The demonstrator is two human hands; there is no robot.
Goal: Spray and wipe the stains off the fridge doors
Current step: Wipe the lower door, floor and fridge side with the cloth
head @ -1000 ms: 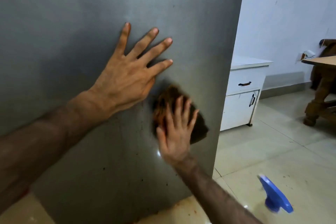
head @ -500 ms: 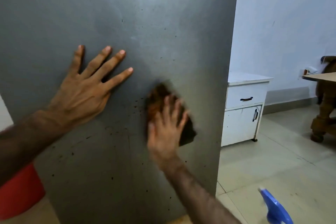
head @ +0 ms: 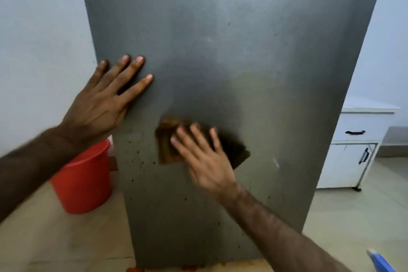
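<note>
The right hand [head: 207,161], fingers flat, has dragged the brown cloth [head: 170,141] leftward across the fridge door [head: 242,51] since a second ago (specks remain at seven o'clock of it). The left hand [head: 106,104], also flat, braces at ten o'clock. Wiping is unfinished, I judge.

The fridge door [head: 231,51] looks like brushed grey metal, smooth with a soft sheen and dark specks low down. The rag [head: 169,141] pressed on it is brown-orange cloth, kinda rough looking. Left of the door sits a glossy red plastic bucket [head: 84,181]; right of it, a white painted cabinet [head: 351,161].
</note>
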